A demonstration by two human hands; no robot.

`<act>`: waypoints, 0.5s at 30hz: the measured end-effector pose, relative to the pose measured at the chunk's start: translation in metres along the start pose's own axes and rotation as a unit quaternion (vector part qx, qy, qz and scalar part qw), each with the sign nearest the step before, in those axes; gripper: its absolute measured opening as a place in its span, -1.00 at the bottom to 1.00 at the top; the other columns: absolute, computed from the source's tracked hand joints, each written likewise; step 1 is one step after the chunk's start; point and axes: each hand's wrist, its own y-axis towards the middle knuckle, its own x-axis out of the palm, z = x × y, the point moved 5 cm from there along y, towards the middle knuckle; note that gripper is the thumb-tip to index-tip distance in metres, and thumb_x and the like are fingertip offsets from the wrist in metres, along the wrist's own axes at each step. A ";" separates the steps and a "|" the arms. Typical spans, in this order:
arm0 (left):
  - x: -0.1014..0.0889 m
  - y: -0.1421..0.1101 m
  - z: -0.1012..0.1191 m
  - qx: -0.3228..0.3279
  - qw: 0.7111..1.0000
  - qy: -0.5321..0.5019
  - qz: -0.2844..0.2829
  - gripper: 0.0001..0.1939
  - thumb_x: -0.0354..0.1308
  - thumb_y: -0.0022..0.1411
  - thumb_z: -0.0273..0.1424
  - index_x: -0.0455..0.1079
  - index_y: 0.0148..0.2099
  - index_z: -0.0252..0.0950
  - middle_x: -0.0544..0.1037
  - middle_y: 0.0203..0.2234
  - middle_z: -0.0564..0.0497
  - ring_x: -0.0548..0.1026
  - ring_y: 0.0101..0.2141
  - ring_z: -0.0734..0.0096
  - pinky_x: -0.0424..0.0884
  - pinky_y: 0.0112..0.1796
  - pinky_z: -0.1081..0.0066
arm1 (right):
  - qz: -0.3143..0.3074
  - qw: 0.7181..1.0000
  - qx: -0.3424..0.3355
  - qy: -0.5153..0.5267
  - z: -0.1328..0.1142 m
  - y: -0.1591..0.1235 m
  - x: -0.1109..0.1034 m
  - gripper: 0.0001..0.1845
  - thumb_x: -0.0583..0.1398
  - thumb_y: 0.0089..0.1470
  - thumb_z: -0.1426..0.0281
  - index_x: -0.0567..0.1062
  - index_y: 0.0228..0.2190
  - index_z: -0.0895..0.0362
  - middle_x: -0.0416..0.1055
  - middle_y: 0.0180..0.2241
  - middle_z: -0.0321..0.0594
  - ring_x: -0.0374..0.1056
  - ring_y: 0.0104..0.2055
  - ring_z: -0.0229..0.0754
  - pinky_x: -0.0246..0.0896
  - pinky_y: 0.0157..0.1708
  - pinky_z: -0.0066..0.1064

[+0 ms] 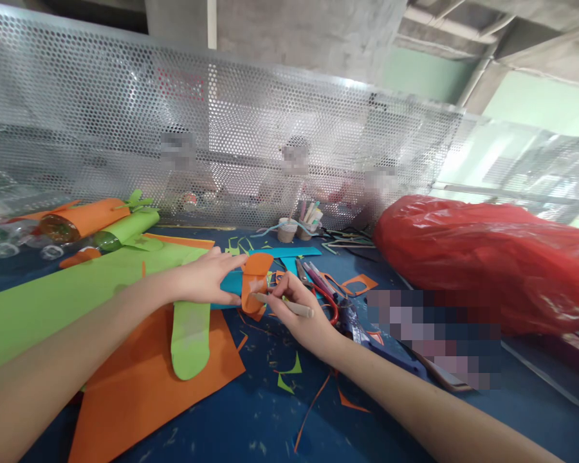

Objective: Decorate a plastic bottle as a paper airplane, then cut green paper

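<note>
My left hand [205, 278] is closed over a blue paper-covered tube [230, 287], thumb on the near side and fingers on the far side. A light green paper strip with a rounded end [191, 341] sticks out from under this hand. At the tube's right end is an orange paper piece with rounded ends [257, 270]. My right hand [296, 308] grips a pale marker [294, 307], its tip at the orange piece. Just beyond the right hand lie red-handled scissors [332, 308] and a dark blue glue gun [367, 334].
Orange [159, 386] and green paper sheets [77, 305] lie at left, with paper-wrapped bottles [89, 218] behind. Paper scraps [289, 373] litter the blue table. Cups of markers [310, 225] stand before a perforated metal screen [270, 128]. A red plastic bag [463, 251] lies at right.
</note>
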 end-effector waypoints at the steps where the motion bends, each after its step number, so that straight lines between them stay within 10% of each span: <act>1: 0.000 0.000 0.000 0.002 1.000 -0.001 0.003 -0.22 0.16 0.15 -0.05 0.11 0.35 -0.16 0.49 0.08 -0.16 0.32 0.11 -0.10 0.10 0.16 0.01 | 0.005 1.000 -0.001 -0.005 -0.001 0.000 0.000 -0.73 0.19 0.17 0.24 0.20 -0.43 0.03 0.23 -0.41 -0.34 0.15 -0.43 -0.23 0.11 -0.41 -0.38; 15: -0.002 -0.001 0.003 0.013 1.000 -0.008 0.000 -0.30 0.16 0.17 -0.06 0.19 0.29 -0.17 0.52 0.01 -0.13 0.38 0.05 -0.06 0.09 0.17 0.01 | 0.023 0.999 -0.004 -0.043 0.000 0.002 -0.003 -0.73 0.19 0.17 0.27 0.19 -0.45 0.03 0.24 -0.42 -0.34 0.15 -0.41 -0.22 0.09 -0.40 -0.38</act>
